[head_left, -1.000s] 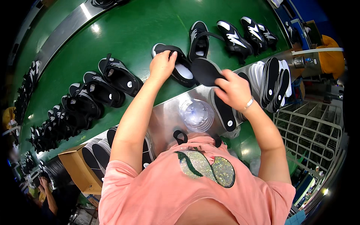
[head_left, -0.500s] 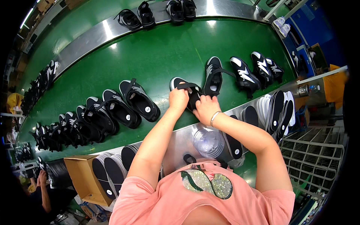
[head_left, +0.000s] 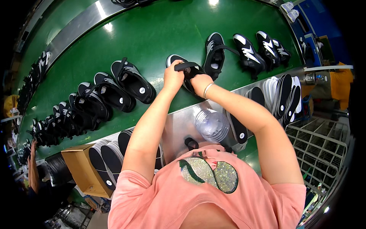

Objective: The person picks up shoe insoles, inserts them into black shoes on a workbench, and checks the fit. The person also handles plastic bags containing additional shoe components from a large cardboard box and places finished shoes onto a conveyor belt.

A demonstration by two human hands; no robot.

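Note:
A black and grey sneaker [head_left: 187, 84] sits on the green belt in front of me, toe pointing away. My left hand [head_left: 174, 79] is closed at its left side, gripping the black strap [head_left: 185, 65] over the shoe's opening. Into that opening reaches my right hand [head_left: 201, 84]; its fingers are hidden inside, so I cannot see whether they hold anything. Just right of this shoe stands another black sneaker [head_left: 214, 57] with a loose strap trailing to the right.
Black sneakers [head_left: 133, 81] line the belt [head_left: 164, 34] to the left, and several more [head_left: 249, 55] stand at the right. Along the near metal ledge [head_left: 177, 124] lie insole stacks [head_left: 281, 97], clear round plastic pieces [head_left: 211, 125] and a cardboard box [head_left: 82, 168]. Another person's arm [head_left: 33, 168] shows far left.
My right hand has gone from the shoe's rim down into its opening. The left hand keeps its grip at the strap. The whole view has tilted, shifting the belt upward in the picture.

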